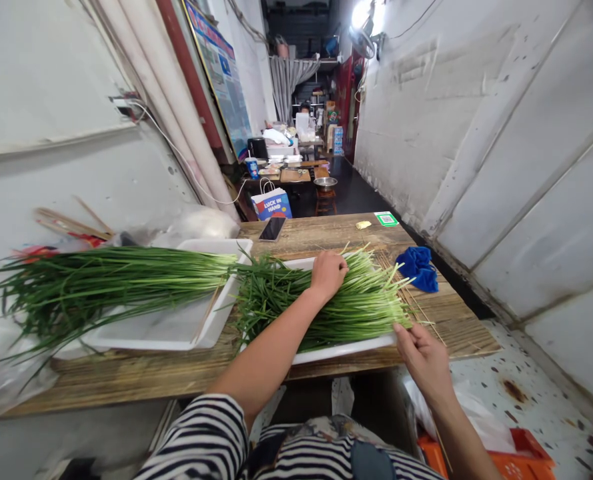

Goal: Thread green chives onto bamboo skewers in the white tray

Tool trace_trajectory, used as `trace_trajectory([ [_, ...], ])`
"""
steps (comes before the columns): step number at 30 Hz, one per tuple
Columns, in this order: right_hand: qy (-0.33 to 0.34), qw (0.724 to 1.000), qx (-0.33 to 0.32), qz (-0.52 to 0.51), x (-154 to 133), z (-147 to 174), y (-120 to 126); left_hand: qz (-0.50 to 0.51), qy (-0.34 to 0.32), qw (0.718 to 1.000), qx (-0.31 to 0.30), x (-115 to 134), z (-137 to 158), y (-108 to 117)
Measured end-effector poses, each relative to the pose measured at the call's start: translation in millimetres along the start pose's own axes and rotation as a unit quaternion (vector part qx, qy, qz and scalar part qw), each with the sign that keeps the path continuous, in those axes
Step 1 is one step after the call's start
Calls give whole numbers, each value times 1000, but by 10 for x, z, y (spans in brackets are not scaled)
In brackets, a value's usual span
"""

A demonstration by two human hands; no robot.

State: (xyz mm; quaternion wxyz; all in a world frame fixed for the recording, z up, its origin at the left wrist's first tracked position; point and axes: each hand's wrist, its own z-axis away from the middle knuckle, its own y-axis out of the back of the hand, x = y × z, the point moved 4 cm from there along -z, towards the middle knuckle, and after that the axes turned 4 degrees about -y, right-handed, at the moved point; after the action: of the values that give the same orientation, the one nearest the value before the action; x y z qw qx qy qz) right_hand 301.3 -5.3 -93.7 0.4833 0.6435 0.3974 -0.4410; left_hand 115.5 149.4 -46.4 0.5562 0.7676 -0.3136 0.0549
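Note:
A white tray (346, 350) in front of me is filled with green chives (321, 320), their pale cut ends pointing right. My left hand (329, 273) rests over the far part of the chives with its fingers curled; what lies inside them is hidden. At the near right corner of the tray, my right hand (423, 353) is closed in a pinch beside the cut ends. A thin bamboo skewer (442, 443) shows below it, along the wrist, and seems to run up into the grip. More skewers (416, 303) lie on the table right of the tray.
Left of me, a second white tray (151, 337) bears a long bundle of chives (126, 277). A phone (273, 229), a blue cloth (417, 269) and a green code card (386, 219) lie on the wooden table (176, 378). An orange crate (526, 457) stands low at right.

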Motion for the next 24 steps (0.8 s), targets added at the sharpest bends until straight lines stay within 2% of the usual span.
trace_trajectory([
  [4, 4, 1000, 3, 4, -15, -3, 1, 79, -16, 997, 21, 93, 40, 17],
  [8, 5, 1000, 9, 6, -5, -10, 5, 240, 9, 968, -76, 160, 95, -106],
  [11, -1, 1000, 2, 1, -4, -11, 2, 298, 7, 945, -132, 213, 126, -166],
  [16, 4, 1000, 0, -5, -50, -8, -7, 345, -29, 928, -137, 301, 161, -124],
  [20, 2, 1000, -1, -14, -20, -11, -12, 316, -34, 941, -115, 336, 177, -80],
  [24, 1, 1000, 8, -13, 20, -11, -1, 312, -21, 939, -144, 373, 193, -69],
])
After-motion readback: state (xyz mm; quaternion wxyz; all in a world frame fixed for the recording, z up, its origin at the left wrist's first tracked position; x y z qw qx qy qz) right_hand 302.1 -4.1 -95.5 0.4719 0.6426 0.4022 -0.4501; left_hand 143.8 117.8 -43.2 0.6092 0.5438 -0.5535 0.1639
